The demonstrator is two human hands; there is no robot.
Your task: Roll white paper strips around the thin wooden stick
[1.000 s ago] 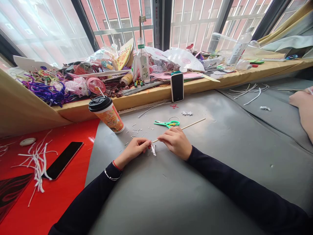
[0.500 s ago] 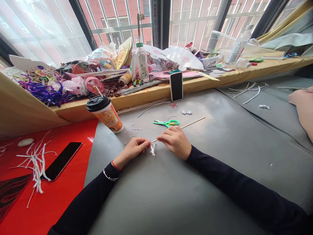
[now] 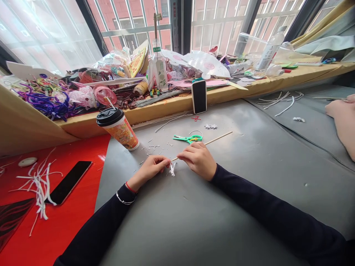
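Note:
In the head view my right hand is closed around a thin pale wooden stick, which slants up to the right past my knuckles. My left hand pinches at the stick's lower left tip, thumb against fingers. A small white knotted cord piece with loose ends hangs just below that tip, by the left fingertips. Whether the left fingers grip the cord, the stick or both is partly hidden. Just beyond my right hand lie green-handled scissors.
White scraps litter the grey mat. A paper cup stands left, a propped phone behind. White strips lie beside a black phone. Another person's hand is at right. Craft supplies crowd the windowsill.
The whole view has shifted very slightly. Both hands, the stick and the white cord piece keep the same positions relative to each other.

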